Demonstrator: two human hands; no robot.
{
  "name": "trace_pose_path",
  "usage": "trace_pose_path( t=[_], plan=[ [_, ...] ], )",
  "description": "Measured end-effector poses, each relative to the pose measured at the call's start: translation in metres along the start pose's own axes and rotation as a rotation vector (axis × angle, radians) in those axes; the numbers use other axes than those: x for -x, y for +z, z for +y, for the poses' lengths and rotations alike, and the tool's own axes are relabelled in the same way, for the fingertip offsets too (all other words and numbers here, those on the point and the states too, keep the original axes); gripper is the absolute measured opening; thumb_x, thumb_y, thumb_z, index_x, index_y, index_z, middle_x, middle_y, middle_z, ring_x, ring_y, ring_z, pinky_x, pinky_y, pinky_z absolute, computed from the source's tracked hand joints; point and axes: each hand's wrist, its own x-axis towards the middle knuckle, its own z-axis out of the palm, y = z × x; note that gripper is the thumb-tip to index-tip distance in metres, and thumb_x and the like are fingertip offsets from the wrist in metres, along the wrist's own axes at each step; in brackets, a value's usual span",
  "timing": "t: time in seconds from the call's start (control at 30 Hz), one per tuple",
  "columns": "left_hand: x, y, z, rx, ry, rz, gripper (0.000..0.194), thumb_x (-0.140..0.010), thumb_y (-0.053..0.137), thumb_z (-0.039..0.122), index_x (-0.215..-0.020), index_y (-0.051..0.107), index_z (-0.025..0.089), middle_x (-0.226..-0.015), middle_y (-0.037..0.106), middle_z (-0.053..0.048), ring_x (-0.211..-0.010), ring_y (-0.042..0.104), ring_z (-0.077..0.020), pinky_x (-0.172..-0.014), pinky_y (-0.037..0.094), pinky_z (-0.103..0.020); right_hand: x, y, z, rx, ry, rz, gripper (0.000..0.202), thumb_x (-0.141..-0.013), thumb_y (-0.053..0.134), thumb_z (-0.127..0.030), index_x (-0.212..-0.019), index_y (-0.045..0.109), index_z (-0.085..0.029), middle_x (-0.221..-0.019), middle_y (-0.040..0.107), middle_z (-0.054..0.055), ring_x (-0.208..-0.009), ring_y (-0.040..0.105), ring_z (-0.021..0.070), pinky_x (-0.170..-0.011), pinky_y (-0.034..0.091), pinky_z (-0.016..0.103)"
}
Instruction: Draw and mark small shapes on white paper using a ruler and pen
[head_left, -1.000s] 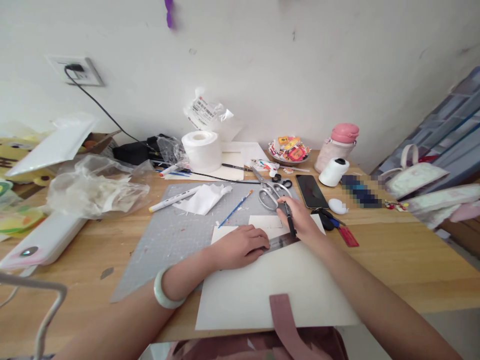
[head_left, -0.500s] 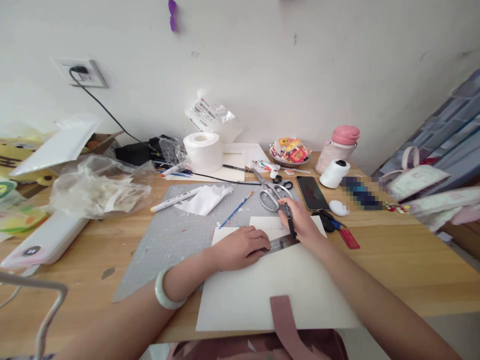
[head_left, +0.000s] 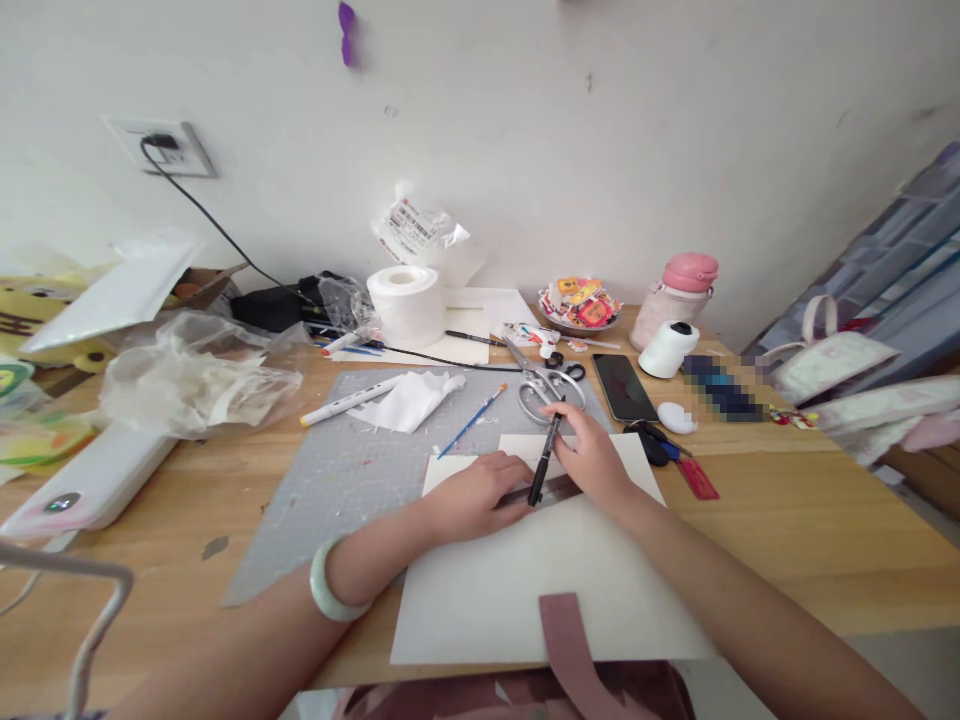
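Note:
My left hand lies palm down on a large white sheet of paper, its bent fingers holding down a metal ruler. The ruler lies slantwise across the sheet, its left end hidden under those fingers. Between the fingers of my right hand is a black pen. Its thick end points toward me over the ruler, beside my left fingertips. The pen's far end is at my right fingertips, near the handles of silver scissors.
A grey cutting mat lies partly under the paper, bearing a blue paintbrush, a white marker and crumpled tissue. At the right are a phone, a thread cone and a pink-lidded bottle. A paper roll stands behind.
My right hand has shifted slightly left with the pen, whose thick end has swung left toward my left fingertips. My left hand stays on the ruler, with its fingers drawn slightly back.

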Motion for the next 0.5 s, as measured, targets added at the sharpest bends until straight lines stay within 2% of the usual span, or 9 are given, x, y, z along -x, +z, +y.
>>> trace_pose_path(
  t=[0.1, 0.17, 0.2, 0.27, 0.3, 0.4, 0.5],
  plan=[
    [0.001, 0.003, 0.003, 0.351, -0.133, 0.086, 0.063, -0.07, 0.067, 0.041, -0.123, 0.039, 0.018, -0.103, 0.057, -0.009, -0.093, 0.051, -0.0201, -0.084, 0.039, -0.033, 0.002, -0.001, -0.009, 0.039, 0.039, 0.038, 0.026, -0.075, 0.045, -0.016, -0.099, 0.055, -0.022, -0.097, 0.067, 0.005, -0.086, 0.061, 0.021, -0.079, 0.047, 0.036],
    [0.001, 0.006, 0.008, 0.69, -0.137, 0.095, 0.076, -0.065, 0.069, 0.049, -0.126, 0.035, 0.02, -0.102, 0.057, -0.008, -0.088, 0.052, -0.018, -0.081, 0.04, -0.032, 0.004, -0.001, -0.015, 0.067, 0.05, 0.062, 0.03, -0.074, 0.046, -0.016, -0.102, 0.054, -0.022, -0.098, 0.068, 0.005, -0.083, 0.062, 0.0206, -0.077, 0.047, 0.035],
    [0.001, 0.007, 0.01, 0.919, -0.137, 0.081, 0.075, -0.066, 0.066, 0.055, -0.125, 0.035, 0.019, -0.1, 0.058, -0.009, -0.083, 0.054, -0.0167, -0.077, 0.041, -0.031, 0.004, 0.0, -0.018, 0.076, 0.063, 0.081, 0.033, -0.074, 0.046, -0.015, -0.105, 0.052, -0.023, -0.101, 0.067, 0.005, -0.082, 0.062, 0.0205, -0.076, 0.047, 0.035],
    [0.001, 0.006, 0.015, 1.348, -0.188, -0.017, 0.067, -0.074, 0.048, 0.066, -0.119, 0.041, 0.016, -0.1, 0.059, -0.012, -0.074, 0.056, -0.0153, -0.067, 0.042, -0.029, 0.006, 0.001, -0.02, 0.064, 0.082, 0.118, 0.039, -0.075, 0.045, -0.015, -0.114, 0.048, -0.023, -0.108, 0.064, 0.007, -0.085, 0.062, 0.0204, -0.073, 0.048, 0.034],
    [0.001, 0.005, 0.017, 1.487, -0.224, -0.055, 0.064, -0.077, 0.043, 0.066, -0.116, 0.045, 0.015, -0.101, 0.059, -0.013, -0.072, 0.057, -0.0149, -0.064, 0.042, -0.028, 0.006, 0.002, -0.02, 0.043, 0.081, 0.137, 0.042, -0.076, 0.045, -0.015, -0.117, 0.045, -0.023, -0.112, 0.062, 0.008, -0.088, 0.062, 0.0204, -0.073, 0.048, 0.034],
    [0.0, -0.002, 0.015, 1.644, -0.285, -0.017, 0.041, -0.081, 0.052, 0.041, -0.113, 0.049, 0.016, -0.1, 0.061, -0.011, -0.073, 0.058, -0.0137, -0.066, 0.042, -0.025, 0.005, 0.002, -0.015, -0.056, 0.036, 0.178, 0.044, -0.077, 0.044, -0.014, -0.121, 0.041, -0.022, -0.123, 0.055, 0.01, -0.099, 0.059, 0.02, -0.078, 0.049, 0.034],
    [-0.002, -0.005, 0.009, 1.668, -0.324, 0.013, 0.033, -0.079, 0.054, 0.027, -0.108, 0.053, 0.012, -0.096, 0.062, -0.01, -0.072, 0.059, -0.0133, -0.067, 0.043, -0.024, 0.003, 0.0, -0.01, -0.118, -0.027, 0.189, 0.045, -0.078, 0.037, -0.009, -0.121, 0.042, -0.022, -0.128, 0.051, 0.01, -0.108, 0.055, 0.0192, -0.083, 0.048, 0.035]
  ],
)
